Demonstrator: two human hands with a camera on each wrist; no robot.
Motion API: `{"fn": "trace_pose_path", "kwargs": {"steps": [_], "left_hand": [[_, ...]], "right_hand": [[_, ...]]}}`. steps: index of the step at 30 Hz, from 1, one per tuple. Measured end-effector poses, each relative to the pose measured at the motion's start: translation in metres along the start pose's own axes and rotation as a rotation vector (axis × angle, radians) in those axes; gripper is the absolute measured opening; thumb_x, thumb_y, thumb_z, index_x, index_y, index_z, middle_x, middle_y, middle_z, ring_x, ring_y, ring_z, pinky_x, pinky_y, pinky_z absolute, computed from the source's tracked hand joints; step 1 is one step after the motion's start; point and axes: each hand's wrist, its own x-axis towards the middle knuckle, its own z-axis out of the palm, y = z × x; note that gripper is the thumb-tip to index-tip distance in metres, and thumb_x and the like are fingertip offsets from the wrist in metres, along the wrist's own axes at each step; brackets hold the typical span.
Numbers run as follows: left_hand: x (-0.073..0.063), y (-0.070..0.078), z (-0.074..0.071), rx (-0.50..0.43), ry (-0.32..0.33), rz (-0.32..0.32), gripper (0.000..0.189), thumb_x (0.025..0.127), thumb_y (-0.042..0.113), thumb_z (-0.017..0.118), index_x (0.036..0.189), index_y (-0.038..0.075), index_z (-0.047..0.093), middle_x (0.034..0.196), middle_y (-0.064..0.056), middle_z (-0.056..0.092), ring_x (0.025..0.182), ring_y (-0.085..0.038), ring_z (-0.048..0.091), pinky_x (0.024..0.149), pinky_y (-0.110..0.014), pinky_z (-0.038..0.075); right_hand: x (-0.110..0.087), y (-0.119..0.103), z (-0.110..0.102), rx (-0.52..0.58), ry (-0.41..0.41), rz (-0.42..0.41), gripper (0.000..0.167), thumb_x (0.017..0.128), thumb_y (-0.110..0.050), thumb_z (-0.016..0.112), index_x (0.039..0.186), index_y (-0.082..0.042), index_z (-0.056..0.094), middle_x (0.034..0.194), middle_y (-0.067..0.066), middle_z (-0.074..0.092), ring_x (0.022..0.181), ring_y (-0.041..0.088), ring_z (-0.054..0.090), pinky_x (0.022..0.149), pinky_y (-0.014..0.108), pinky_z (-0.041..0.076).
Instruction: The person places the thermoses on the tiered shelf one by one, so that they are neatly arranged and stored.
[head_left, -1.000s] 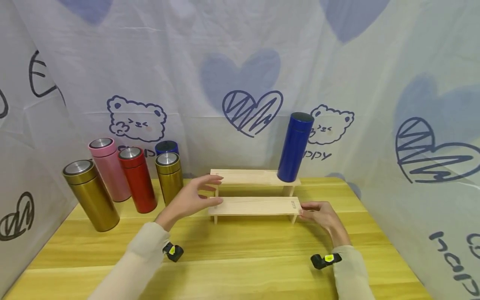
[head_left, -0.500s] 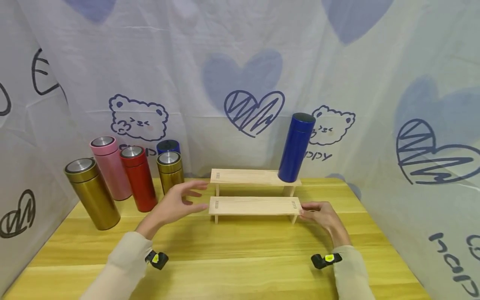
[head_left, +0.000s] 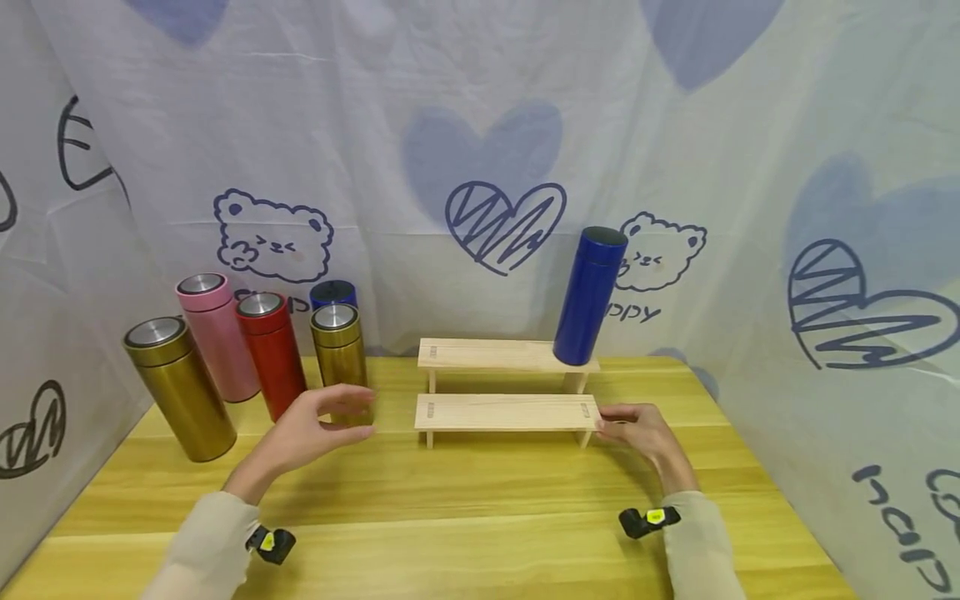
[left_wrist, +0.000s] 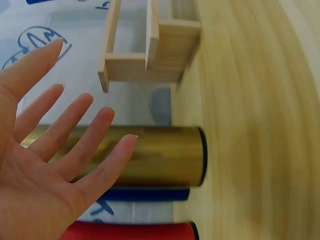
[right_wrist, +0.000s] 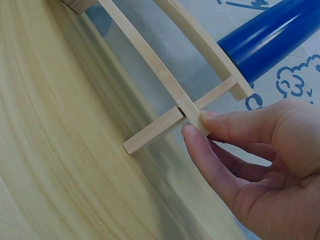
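Note:
A pale wooden two-step rack (head_left: pixel 506 412) stands on the table, and a tall blue thermos (head_left: pixel 590 296) is upright at the right end of its upper step. My right hand (head_left: pixel 637 433) pinches the right end of the lower step between thumb and fingers, as the right wrist view shows up close. With fingers spread and nothing in it, my left hand (head_left: pixel 311 429) is in front of a small gold thermos (head_left: pixel 339 354), overlapping it in the head view. In the left wrist view this gold thermos (left_wrist: pixel 170 157) lies beyond the fingertips.
Left of the rack stand a red thermos (head_left: pixel 273 358), a pink thermos (head_left: pixel 221 337) and a large gold thermos (head_left: pixel 183 392). Behind the small gold one, a second blue thermos (head_left: pixel 333 293) is mostly hidden. A printed cloth (head_left: pixel 480 75) hangs around the wooden table (head_left: pixel 480 517).
My left hand has moved left, away from the rack's left end, to the small gold thermos. My right hand keeps its pinch on the lower step.

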Motion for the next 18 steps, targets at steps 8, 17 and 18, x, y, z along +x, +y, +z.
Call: {"fn": "trace_pose_path", "kwargs": {"steps": [8,17,18], "left_hand": [[-0.009,-0.013,-0.015,-0.05,0.015,0.029,0.046,0.091,0.02,0.079,0.132,0.002,0.066,0.131,-0.021,0.069,0.115,-0.039,0.069,0.089,-0.028,0.063],[-0.013,-0.025,-0.027,-0.038,0.017,-0.011,0.045,0.091,0.02,0.079,0.13,-0.001,0.067,0.128,-0.024,0.07,0.108,-0.039,0.072,0.083,-0.02,0.059],[-0.013,-0.026,-0.028,-0.03,0.023,-0.017,0.045,0.091,0.02,0.079,0.129,-0.001,0.067,0.127,-0.024,0.07,0.107,-0.038,0.073,0.083,-0.02,0.059]], "right_hand": [[-0.001,0.002,-0.001,-0.051,0.026,0.015,0.043,0.092,0.004,0.071,0.131,0.019,0.059,0.121,0.033,0.069,0.085,0.015,0.075,0.084,0.034,0.065],[-0.002,-0.002,0.002,-0.041,0.025,0.017,0.042,0.092,0.005,0.071,0.13,0.02,0.059,0.118,0.032,0.07,0.084,0.015,0.075,0.085,0.038,0.065],[-0.002,-0.002,0.002,-0.038,0.027,0.019,0.042,0.092,0.006,0.071,0.129,0.02,0.059,0.117,0.031,0.071,0.084,0.015,0.075,0.085,0.037,0.065]]}}
